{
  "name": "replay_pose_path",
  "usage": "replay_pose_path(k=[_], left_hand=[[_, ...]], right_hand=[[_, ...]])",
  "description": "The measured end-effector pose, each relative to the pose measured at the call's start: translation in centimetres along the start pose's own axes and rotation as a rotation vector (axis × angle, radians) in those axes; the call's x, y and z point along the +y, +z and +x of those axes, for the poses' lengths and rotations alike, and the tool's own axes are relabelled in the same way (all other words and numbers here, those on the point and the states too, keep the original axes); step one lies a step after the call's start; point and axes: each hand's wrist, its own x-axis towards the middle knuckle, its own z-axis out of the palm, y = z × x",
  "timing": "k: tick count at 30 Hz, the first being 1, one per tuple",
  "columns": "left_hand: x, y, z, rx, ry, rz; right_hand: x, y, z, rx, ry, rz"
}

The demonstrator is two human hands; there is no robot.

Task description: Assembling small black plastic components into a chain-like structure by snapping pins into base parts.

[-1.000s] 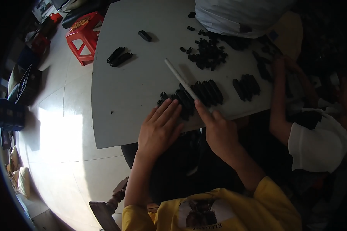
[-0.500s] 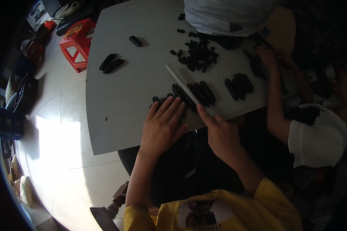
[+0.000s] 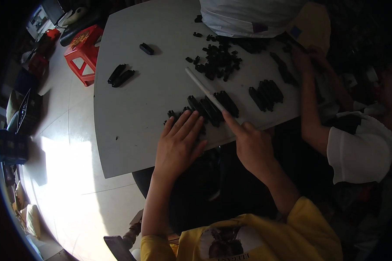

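My right hand [image 3: 255,145] grips the near end of a slim whitish rod [image 3: 200,83], its index finger stretched along it. The rod slants away to the left across a row of long black plastic pieces [image 3: 210,112] lying side by side near the table's front edge. My left hand [image 3: 177,145] lies flat, fingers extended and nothing grasped, its fingertips over the left end of that row. The pieces beneath those fingers are partly hidden. Right of the rod, another black piece [image 3: 228,103] of the row shows.
Small black parts [image 3: 220,58] lie heaped beyond the rod, near a white sack [image 3: 248,17]. More long black pieces [image 3: 265,95] sit at right, others [image 3: 119,76] at left on the grey table [image 3: 130,130]. A co-worker's arm [image 3: 309,104] reaches in from the right. A red stool [image 3: 82,54] stands left.
The rod and my right hand have shifted slightly right along the row, so more pieces show left of the rod. My left hand stays flat. The view has shifted a little.
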Motion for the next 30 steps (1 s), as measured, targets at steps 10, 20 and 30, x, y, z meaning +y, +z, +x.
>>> replay_pose_path(k=[10, 20, 30], left_hand=[[0.0, -0.2, 0.1, 0.018, 0.022, 0.046], [-0.2, -0.2, -0.2, 0.011, 0.013, 0.043], [-0.1, -0.3, -0.2, -0.011, -0.006, -0.016]], right_hand=[[1.1, -0.3, -1.2, 0.071, 0.026, -0.079], [3.0, -2.1, -1.8, 0.338, -0.053, 0.210], [4.5, -1.5, -3.2, 0.109, 0.090, 0.233]])
